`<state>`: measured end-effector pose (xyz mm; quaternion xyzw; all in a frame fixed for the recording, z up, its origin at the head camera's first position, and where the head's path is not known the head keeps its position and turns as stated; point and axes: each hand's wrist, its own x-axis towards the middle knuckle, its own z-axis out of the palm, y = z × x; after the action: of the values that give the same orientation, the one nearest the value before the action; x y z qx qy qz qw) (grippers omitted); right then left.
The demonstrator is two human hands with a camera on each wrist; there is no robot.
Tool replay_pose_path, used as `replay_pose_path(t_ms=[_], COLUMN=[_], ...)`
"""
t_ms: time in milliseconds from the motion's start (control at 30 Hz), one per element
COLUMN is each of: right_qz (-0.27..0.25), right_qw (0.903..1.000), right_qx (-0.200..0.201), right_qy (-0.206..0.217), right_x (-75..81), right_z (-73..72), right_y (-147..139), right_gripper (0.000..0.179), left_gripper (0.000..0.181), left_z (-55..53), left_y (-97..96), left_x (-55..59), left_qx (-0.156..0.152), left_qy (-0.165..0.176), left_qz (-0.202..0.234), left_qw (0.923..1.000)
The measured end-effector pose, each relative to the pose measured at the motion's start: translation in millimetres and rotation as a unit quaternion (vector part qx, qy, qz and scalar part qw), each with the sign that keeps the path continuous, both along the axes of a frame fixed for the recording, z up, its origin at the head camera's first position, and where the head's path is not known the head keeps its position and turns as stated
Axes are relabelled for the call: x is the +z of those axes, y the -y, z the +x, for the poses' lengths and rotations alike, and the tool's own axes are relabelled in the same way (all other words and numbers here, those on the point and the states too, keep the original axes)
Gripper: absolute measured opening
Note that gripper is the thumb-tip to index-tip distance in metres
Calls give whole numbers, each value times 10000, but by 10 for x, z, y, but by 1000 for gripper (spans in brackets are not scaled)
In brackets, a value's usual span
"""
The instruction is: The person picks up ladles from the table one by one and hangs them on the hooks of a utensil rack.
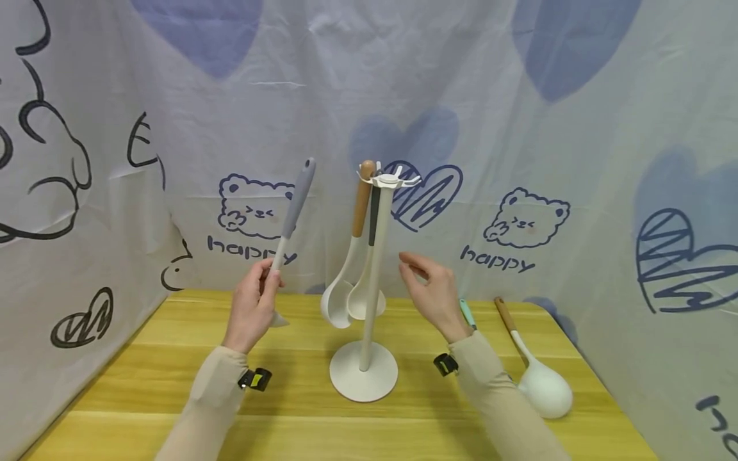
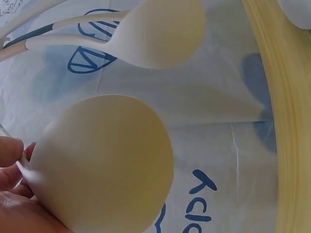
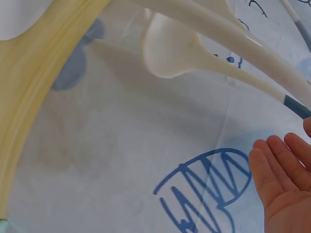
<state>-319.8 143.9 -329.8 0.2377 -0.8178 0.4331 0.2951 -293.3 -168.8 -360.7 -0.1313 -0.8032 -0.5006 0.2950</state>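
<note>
My left hand (image 1: 252, 301) grips the white shaft of a grey-handled kitchen utensil (image 1: 298, 198), held with the handle up. Its broad rounded white head (image 2: 104, 165) fills much of the left wrist view; in the head view the hand mostly hides it. To the right stands a white utensil stand (image 1: 363, 371) with a ring of hooks on top. From it hang a brown-handled ladle (image 1: 336, 306) and a dark-handled spoon (image 1: 359, 301). My right hand (image 1: 432, 291), fingers extended and holding nothing, is just right of the pole.
Another brown-handled utensil with a rounded white head (image 1: 546, 389) lies on the wooden table (image 1: 288, 416) at the right. Beside it, a teal-handled utensil (image 1: 467, 312) is partly hidden by my right arm. A printed cloth (image 1: 323, 115) hangs behind the table and along both sides.
</note>
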Motion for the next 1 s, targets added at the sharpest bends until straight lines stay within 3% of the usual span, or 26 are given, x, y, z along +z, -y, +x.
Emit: replay_pose_path(t_ms=[267,733,1000], right_qz=[-416,-831,-1124], right_qw=[9963,9950,9906], right_qx=[151,287,181], right_qy=[-743,-473,-760], right_x=[231,512,732], right_z=[-15,-10,0], right_y=[76,166,158], right_gripper=[29,36,44], left_gripper=[24,25,24], left_z=[-9,-11,-6], left_y=[-85,-192,-259], left_x=[39,54,64], left_qx=[-116,-349,-438], left_qy=[-264,-469,-607], left_qz=[198,170,116], left_qw=[9994,9981,9971])
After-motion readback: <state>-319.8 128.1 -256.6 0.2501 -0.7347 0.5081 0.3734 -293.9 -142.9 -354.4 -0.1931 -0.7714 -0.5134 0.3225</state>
